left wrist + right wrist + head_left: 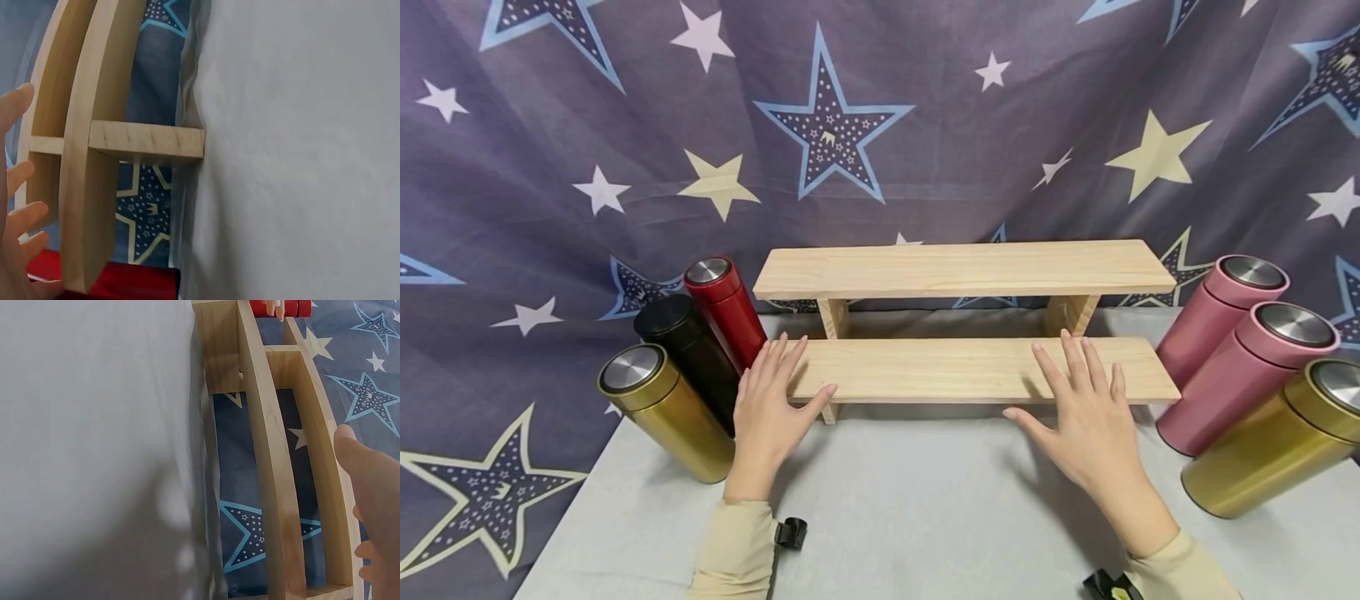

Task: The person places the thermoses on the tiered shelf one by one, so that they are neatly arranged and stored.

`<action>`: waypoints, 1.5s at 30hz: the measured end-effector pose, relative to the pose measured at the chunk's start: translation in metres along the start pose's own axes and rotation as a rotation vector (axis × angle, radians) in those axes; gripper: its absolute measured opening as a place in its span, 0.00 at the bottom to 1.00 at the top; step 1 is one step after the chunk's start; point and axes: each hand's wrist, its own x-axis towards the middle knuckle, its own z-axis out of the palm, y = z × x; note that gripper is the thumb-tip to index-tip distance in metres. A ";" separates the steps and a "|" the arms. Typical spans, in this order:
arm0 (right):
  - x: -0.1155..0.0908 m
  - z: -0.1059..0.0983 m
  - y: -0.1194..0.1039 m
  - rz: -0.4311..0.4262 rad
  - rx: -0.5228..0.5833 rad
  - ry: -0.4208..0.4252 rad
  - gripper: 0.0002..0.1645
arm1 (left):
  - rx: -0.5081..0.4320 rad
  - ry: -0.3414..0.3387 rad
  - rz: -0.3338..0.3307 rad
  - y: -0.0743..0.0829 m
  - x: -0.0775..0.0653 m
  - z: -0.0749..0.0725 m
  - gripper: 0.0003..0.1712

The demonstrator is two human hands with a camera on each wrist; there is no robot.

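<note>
L hand (773, 412): palm down, fingers spread, thumb out; fingertips over L end of lower tier (917, 371). Touching or just above, can't tell. Nothing gripped.
R hand (1086, 412): palm down, fingers spread too, over R part of same tier; thumb tip by its front edge. Contact unclear, nothing pinched.
Two-tier wooden rack (967, 346): upright, along rear edge of tabletop (925, 500), star-print curtain (925, 150) behind; upper tier (966, 268) behind lower.
L flasks: by tabletop's L edge, rear to front: red flask (725, 304), black flask (688, 350), L gold flask (677, 417).
R flasks: beyond rack's R end, rear to front: rear pink flask (1198, 325), nearer pink flask (1240, 383), R gold flask (1262, 450).
Rack status: standing w/ both tiers level, so that part looks done, imo.
Flask status: all 6 on tabletop, 3 per side, none on either tier; no shelving done, afaict.
Hands status: nothing lifted; what's left = hands not yet off rack area.
</note>
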 end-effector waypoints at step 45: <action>0.002 -0.014 -0.009 -0.004 0.116 0.042 0.49 | -0.375 -0.088 -0.393 -0.025 -0.012 0.002 0.45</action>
